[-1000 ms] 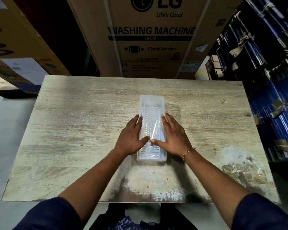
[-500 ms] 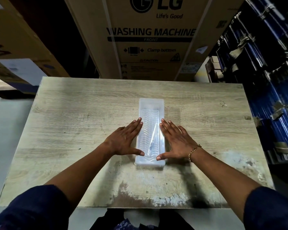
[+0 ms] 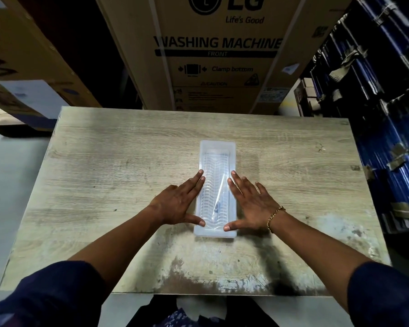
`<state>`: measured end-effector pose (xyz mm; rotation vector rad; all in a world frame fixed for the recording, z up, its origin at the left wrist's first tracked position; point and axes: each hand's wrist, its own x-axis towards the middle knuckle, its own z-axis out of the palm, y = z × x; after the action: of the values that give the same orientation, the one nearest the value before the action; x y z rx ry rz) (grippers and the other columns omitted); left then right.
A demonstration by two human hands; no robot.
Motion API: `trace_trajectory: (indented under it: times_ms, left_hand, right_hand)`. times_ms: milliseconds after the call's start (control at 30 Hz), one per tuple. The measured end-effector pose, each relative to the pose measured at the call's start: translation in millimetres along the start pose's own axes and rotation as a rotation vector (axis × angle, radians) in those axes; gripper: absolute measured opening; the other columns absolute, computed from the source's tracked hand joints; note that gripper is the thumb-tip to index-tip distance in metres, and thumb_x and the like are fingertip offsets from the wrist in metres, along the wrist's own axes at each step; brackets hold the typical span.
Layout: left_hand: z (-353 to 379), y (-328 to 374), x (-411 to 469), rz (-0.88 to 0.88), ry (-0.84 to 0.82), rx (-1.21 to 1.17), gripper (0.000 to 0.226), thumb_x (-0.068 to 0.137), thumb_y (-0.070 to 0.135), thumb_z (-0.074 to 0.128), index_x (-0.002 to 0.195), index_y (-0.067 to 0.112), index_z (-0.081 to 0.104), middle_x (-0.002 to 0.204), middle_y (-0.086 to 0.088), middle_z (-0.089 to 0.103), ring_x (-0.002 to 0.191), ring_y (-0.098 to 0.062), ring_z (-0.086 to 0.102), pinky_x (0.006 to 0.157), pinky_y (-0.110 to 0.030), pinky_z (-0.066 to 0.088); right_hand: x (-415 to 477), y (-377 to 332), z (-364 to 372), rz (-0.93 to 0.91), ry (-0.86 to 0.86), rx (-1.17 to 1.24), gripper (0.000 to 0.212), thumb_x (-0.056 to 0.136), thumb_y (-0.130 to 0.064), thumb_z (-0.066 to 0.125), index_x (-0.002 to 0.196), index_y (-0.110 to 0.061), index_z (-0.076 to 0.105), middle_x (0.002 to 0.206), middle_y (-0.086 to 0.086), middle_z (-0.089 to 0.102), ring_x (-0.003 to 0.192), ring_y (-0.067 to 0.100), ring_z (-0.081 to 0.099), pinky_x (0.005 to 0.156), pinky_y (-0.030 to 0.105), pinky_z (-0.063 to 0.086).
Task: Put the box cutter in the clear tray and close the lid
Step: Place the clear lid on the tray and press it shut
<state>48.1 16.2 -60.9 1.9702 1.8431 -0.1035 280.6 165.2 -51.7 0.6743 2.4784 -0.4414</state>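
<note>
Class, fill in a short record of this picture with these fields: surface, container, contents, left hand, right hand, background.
surface: worn wooden table
container: clear tray, lid on
contents: box cutter, faintly visible through the lid
left hand: flat on the table, beside the tray
right hand: flat on the table at the tray's other side, gold bracelet on the wrist
background: washing machine carton

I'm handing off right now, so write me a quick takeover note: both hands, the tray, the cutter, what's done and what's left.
Left hand: open, flat on the table against the clear tray's left side, thumb tip at its near corner.
Right hand: open, flat against the tray's right side, thumb likewise.
Box cutter: dimly visible inside the tray, lying lengthwise under the lid.
Done: cutter in, lid appears seated.
Left: probably just lift the hands away; confirm the lid has latched, which cannot be judged from here.
</note>
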Motion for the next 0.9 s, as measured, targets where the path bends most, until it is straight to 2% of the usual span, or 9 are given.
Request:
trace_trajectory:
  times_ms: [67, 133, 233, 333, 400, 533, 667, 767, 900]
  left_hand:
    - [2.0, 1.4, 1.0, -0.009, -0.031, 0.039, 0.128, 0.071, 0.097, 0.029, 0.157, 0.014, -0.018, 0.164, -0.001, -0.032, 0.157, -0.020, 0.001, 0.120, -0.047, 0.029]
    - [1.6, 2.4, 1.9, -0.032, -0.054, 0.061, 0.128, 0.070, 0.097, 0.027, 0.157, 0.015, -0.019, 0.164, -0.001, -0.031, 0.157, -0.021, -0.008, 0.125, -0.050, 0.016]
    - [-1.9, 6.0, 0.5, -0.064, -0.053, 0.007, 0.130, 0.067, 0.096, 0.034, 0.159, 0.017, -0.015, 0.165, 0.002, -0.027, 0.154, -0.017, -0.016, 0.125, -0.047, 0.004]
    - [-1.9, 12.6, 5.7, -0.127, 0.092, -0.115, 0.118, 0.075, 0.087, 0.043, 0.161, 0.019, 0.001, 0.169, 0.002, -0.011, 0.155, -0.015, -0.007, 0.126, -0.047, 0.010]
    - [-2.7, 17.2, 13.7, -0.128, 0.152, -0.125, 0.107, 0.083, 0.079, 0.042, 0.161, 0.018, 0.002, 0.169, 0.001, -0.008, 0.157, -0.017, -0.004, 0.125, -0.047, 0.015]
    - [-2.6, 15.9, 20.7, -0.077, -0.002, 0.006, 0.113, 0.081, 0.087, 0.028, 0.159, 0.017, -0.015, 0.166, 0.001, -0.024, 0.154, -0.017, -0.020, 0.127, -0.043, 0.003]
    - [2.8, 10.0, 19.9, -0.052, 0.000, 0.076, 0.115, 0.078, 0.090, 0.019, 0.159, 0.013, -0.011, 0.167, -0.005, -0.020, 0.155, -0.022, -0.016, 0.126, -0.045, 0.010]
    - [-2.6, 14.6, 19.5, -0.072, -0.043, 0.113, 0.118, 0.072, 0.092, 0.007, 0.158, 0.013, -0.013, 0.167, -0.004, -0.022, 0.154, -0.021, -0.018, 0.126, -0.047, 0.008]
    - [-17.9, 20.8, 15.9, -0.137, -0.029, 0.077, 0.112, 0.078, 0.090, 0.013, 0.159, 0.016, -0.014, 0.167, 0.001, -0.022, 0.154, -0.016, -0.019, 0.126, -0.046, 0.004]
  right_hand:
    - [-0.2, -0.8, 1.5, 0.007, -0.003, -0.023, 0.142, 0.053, -0.104, 0.035, 0.152, -0.027, -0.029, 0.158, -0.006, -0.042, 0.153, 0.024, -0.023, 0.123, 0.056, -0.002]
    - [1.1, -0.4, -1.0, 0.013, -0.011, -0.036, 0.143, 0.051, -0.105, 0.035, 0.153, -0.028, -0.029, 0.158, -0.007, -0.042, 0.153, 0.025, -0.024, 0.123, 0.056, -0.004]
    - [-1.6, -4.9, -6.7, 0.010, 0.020, -0.016, 0.141, 0.053, -0.103, 0.038, 0.156, -0.026, -0.022, 0.162, -0.005, -0.035, 0.152, 0.022, -0.024, 0.123, 0.053, -0.007]
    - [-2.7, -14.1, -7.0, 0.010, 0.197, 0.033, 0.124, 0.070, -0.095, 0.032, 0.159, -0.020, -0.011, 0.167, -0.002, -0.023, 0.154, 0.017, -0.020, 0.126, 0.047, -0.001]
    - [3.4, -14.7, -5.4, -0.011, 0.257, 0.012, 0.113, 0.080, -0.089, 0.025, 0.159, -0.017, -0.011, 0.168, 0.000, -0.021, 0.154, 0.017, -0.019, 0.126, 0.045, 0.003]
    - [12.6, -6.5, 0.1, -0.056, 0.211, -0.071, 0.110, 0.083, -0.088, 0.018, 0.158, -0.014, -0.014, 0.166, 0.001, -0.025, 0.152, 0.017, -0.023, 0.126, 0.044, 0.001]
    - [15.5, -4.0, 5.5, -0.047, 0.209, -0.106, 0.112, 0.081, -0.091, 0.013, 0.158, -0.015, -0.013, 0.165, 0.000, -0.026, 0.152, 0.016, -0.025, 0.126, 0.043, -0.002]
    - [14.3, -7.2, 2.4, -0.023, 0.190, -0.118, 0.112, 0.080, -0.091, 0.014, 0.159, -0.015, -0.011, 0.165, -0.001, -0.024, 0.153, 0.016, -0.021, 0.126, 0.045, 0.001]
    - [4.5, -10.6, -13.6, 0.006, 0.214, -0.077, 0.106, 0.084, -0.086, 0.016, 0.159, -0.016, -0.010, 0.167, -0.001, -0.019, 0.154, 0.016, -0.017, 0.126, 0.043, 0.000]
